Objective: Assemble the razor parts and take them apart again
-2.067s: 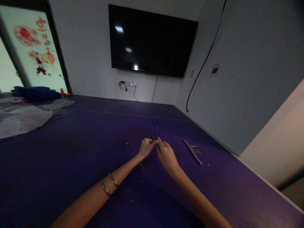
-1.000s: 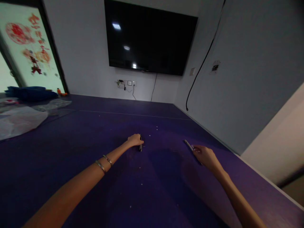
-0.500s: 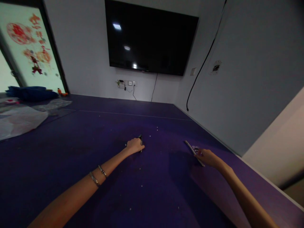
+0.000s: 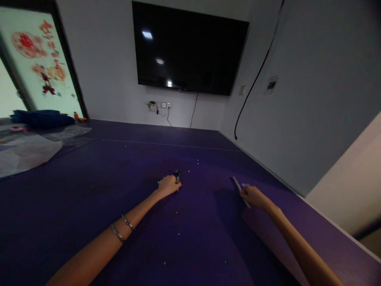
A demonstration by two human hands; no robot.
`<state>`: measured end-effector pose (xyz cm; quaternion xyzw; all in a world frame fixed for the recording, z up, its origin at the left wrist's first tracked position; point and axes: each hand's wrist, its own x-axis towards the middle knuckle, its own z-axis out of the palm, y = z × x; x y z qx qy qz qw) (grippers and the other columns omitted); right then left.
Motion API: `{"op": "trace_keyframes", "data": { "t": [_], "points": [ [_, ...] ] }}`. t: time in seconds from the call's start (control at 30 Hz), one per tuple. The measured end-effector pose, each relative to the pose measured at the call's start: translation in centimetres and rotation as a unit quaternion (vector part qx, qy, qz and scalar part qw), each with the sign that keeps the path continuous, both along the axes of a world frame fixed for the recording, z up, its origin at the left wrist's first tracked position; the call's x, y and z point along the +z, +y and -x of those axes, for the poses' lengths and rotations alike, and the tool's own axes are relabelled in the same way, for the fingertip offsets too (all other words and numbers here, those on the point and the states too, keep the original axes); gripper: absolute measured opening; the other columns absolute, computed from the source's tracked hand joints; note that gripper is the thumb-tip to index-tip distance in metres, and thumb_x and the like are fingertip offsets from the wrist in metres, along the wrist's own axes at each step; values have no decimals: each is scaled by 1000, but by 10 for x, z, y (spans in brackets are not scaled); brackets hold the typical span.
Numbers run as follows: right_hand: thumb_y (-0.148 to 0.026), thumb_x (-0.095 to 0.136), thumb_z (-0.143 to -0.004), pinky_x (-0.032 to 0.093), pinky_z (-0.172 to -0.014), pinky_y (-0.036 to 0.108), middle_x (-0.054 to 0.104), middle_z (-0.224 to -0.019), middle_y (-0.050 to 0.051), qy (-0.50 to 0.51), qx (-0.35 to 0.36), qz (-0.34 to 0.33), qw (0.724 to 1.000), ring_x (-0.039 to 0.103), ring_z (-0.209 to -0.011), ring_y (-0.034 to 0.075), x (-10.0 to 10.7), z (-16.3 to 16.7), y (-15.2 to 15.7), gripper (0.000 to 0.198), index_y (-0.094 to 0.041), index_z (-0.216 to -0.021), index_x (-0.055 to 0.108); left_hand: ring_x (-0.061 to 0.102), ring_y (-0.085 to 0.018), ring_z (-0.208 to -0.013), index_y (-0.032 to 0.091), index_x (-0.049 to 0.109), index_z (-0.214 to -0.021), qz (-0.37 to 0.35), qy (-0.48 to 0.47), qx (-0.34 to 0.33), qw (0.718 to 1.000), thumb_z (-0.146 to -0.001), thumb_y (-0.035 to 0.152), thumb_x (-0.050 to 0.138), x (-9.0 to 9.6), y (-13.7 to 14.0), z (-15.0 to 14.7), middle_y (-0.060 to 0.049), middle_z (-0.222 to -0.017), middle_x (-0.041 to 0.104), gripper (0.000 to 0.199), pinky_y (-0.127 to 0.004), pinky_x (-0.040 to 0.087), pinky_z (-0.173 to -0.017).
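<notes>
While the left hand [image 4: 168, 186] grips a dark object [image 4: 177, 174] and the right hand [image 4: 253, 196] pinches a pale strip [image 4: 237, 184], well apart at the purple surface [image 4: 202, 222], we flag: loose pinch, strip could slip.

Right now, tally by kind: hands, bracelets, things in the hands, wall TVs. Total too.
Left hand and right hand: 2
Bracelets, both on the left arm: 2
Things in the hands, dark object and pale strip: 2
Wall TV: 1
Total: 7
</notes>
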<state>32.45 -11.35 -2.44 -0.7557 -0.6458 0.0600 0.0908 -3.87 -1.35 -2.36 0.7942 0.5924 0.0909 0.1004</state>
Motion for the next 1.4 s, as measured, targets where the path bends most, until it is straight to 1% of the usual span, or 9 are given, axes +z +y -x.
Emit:
{"op": "trace_keyframes", "data": {
  "t": [0.2, 0.37, 0.5, 0.63, 0.97, 1.13, 1.27, 1.33, 1.4],
  "points": [
    [-30, 42, -81, 37, -55, 23, 67, -72, 11, -33, 29, -34, 998, 64, -69, 20, 10, 89, 1, 31, -14, -67, 65, 64, -22, -82, 18, 69, -76, -1, -4, 24, 1000, -77, 40, 49, 2, -5, -1, -9, -84, 69, 30, -27, 44, -68],
    [-31, 44, -80, 43, -62, 24, 69, -79, 12, -28, 59, -45, 997, 65, -75, 20, 13, 161, 13, 29, -14, -76, 68, 64, -23, -84, 19, 68, -78, 0, -5, 21, 1000, -77, 44, 49, 1, -4, -1, -9, -86, 69, 32, -28, 44, -69],
    [-30, 45, -80, 45, -66, 26, 68, -84, 13, -23, 81, -47, 995, 65, -79, 22, 11, 196, 30, 28, -13, -81, 68, 64, -24, -84, 20, 68, -78, -8, -5, 15, 1000, -77, 46, 49, 0, -5, 0, -9, -86, 68, 32, -29, 44, -69],
    [-30, 45, -80, 47, -69, 30, 68, -89, 16, -18, 87, -44, 995, 65, -84, 25, 10, 218, 45, 29, -12, -85, 67, 63, -23, -86, 20, 67, -81, -18, -5, 2, 1000, -78, 43, 49, 0, -7, 1, -9, -88, 68, 29, -29, 45, -70],
    [-33, 47, -79, 47, -73, 32, 66, -96, 19, -10, 54, -31, 998, 63, -90, 29, 11, 229, 56, 34, -9, -94, 66, 64, -25, -86, 20, 67, -84, -21, -3, 4, 1000, -77, 41, 50, -3, -4, -1, -10, -89, 68, 28, -32, 47, -70],
    [-39, 42, -83, 47, -72, 33, 66, -93, 18, -10, 57, -38, 998, 63, -88, 28, 11, 226, 54, 39, -10, -91, 67, 63, -24, -88, 19, 67, -84, -29, -13, -2, 999, -83, 48, 41, -4, -4, 1, -11, -90, 68, 39, -31, 45, -73],
    [-36, 42, -84, 45, -73, 29, 67, -91, 12, 3, 83, -59, 995, 63, -85, 22, 16, 201, 48, 33, -15, -87, 67, 63, -22, -86, 19, 67, -86, -41, -33, -5, 999, -88, 39, 31, -9, 0, 5, -10, -91, 68, 41, -28, 44, -70],
    [-25, 46, -79, 44, -75, 26, 66, -95, 9, 26, 128, -77, 988, 62, -86, 18, 19, 177, 45, 25, -17, -91, 66, 63, -20, -83, 19, 67, -84, -43, -50, 6, 998, -88, 35, 31, -11, 2, 7, -10, -90, 68, 39, -26, 42, -68],
    [-14, 49, -72, 42, -82, 24, 64, -102, 8, 51, 188, -102, 975, 59, -93, 17, 20, 147, 43, 31, -15, -99, 64, 62, -18, -78, 18, 67, -79, -48, -78, 22, 996, -87, 32, 32, -13, 5, 9, -9, -86, 68, 39, -24, 39, -65]
  ]
}}
